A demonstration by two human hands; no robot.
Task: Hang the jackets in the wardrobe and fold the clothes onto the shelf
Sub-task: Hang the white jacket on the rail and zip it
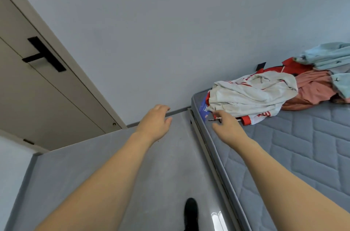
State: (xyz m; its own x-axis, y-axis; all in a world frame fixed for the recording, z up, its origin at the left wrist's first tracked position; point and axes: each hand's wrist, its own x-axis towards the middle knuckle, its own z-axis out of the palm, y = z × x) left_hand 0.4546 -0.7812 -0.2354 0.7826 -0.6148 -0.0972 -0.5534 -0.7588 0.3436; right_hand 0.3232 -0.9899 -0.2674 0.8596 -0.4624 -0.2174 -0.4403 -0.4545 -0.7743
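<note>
A heap of clothes lies at the far corner of a grey quilted mattress (303, 145). Nearest me is a white jacket with red trim (251, 96). Behind it are a pink garment (314, 87), a red one (291, 66) and pale blue clothes (329, 54). My right hand (225, 122) reaches over the mattress edge, fingers apart, just short of the white jacket's hem and its zipper pull. My left hand (157, 121) hovers over the floor to the left of the bed, fingers loosely spread and holding nothing. No wardrobe is in view.
A beige door (37, 87) with a black handle (43, 54) stands at the left. Grey floor (113, 164) runs between door and bed. The bed frame rail (206, 145) runs along the mattress. My black shoe (191, 213) shows at the bottom.
</note>
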